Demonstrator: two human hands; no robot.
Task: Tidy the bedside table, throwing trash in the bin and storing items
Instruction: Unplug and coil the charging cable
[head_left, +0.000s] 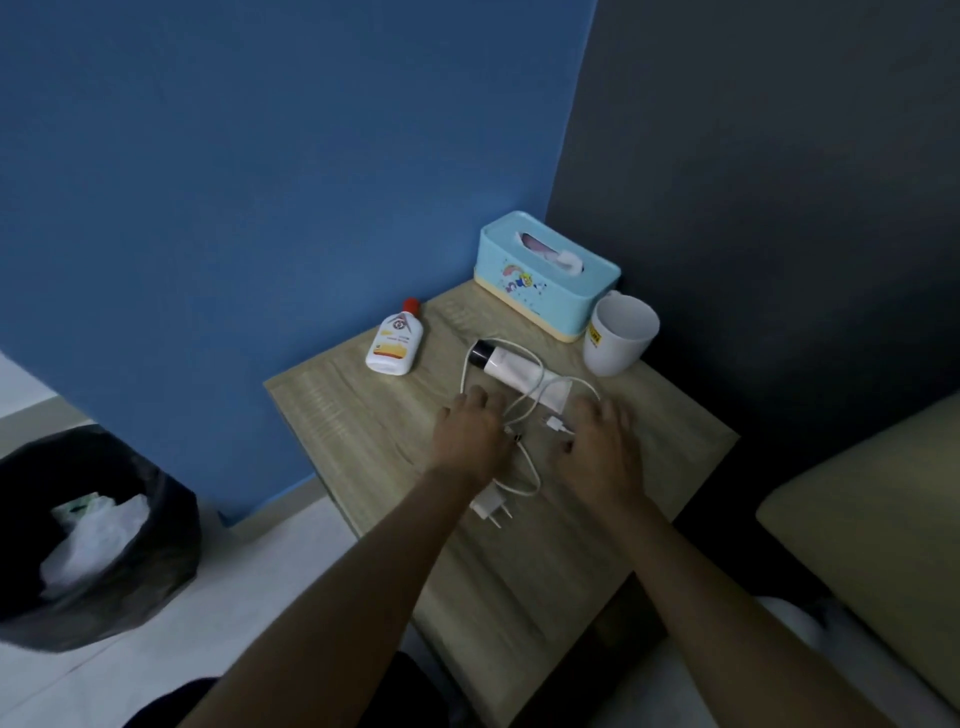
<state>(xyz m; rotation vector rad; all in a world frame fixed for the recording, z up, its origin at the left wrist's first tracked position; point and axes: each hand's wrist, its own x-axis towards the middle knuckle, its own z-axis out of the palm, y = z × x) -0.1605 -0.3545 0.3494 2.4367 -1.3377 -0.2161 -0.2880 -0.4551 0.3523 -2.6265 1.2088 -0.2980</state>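
Loose white charger cable (524, 415) loops between both spread, empty hands on the wooden counter (363, 415), left hand (470, 428) touching it, right hand (602, 441) just beside.

Dim, soft, wide-angle edge distortion

Both hands palm-down over light wood-grain bedside table (363, 441): left hand (475, 431) and right hand (602, 441) flank looped white charger cable (524, 410), fingers spread. Cable drapes over white tube with black cap (511, 369). Black-lined bin (78, 535) on floor, left.
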